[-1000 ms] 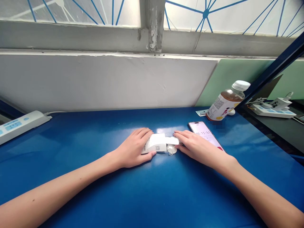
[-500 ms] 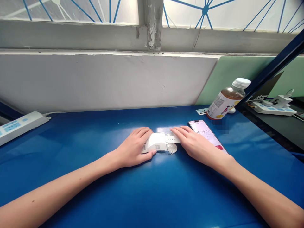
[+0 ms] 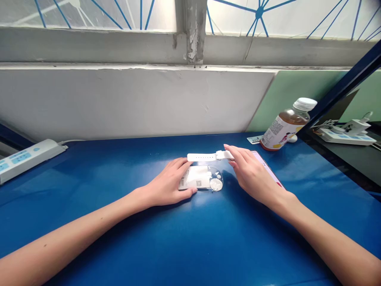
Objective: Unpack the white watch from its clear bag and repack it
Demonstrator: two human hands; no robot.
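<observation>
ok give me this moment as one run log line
left hand: on packet | right hand: holding white strap | phone: partly hidden behind right hand | bottle: beyond phone

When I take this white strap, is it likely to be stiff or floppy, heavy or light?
The strap juts almost straight from the right hand, so it is probably fairly stiff. It looks thin and narrow, so likely light.

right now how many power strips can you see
2. One white power strip lies at the blue table's left end, cut off by the picture's edge; a second power strip lies on the dark surface to its right. Others may be hidden.
</observation>
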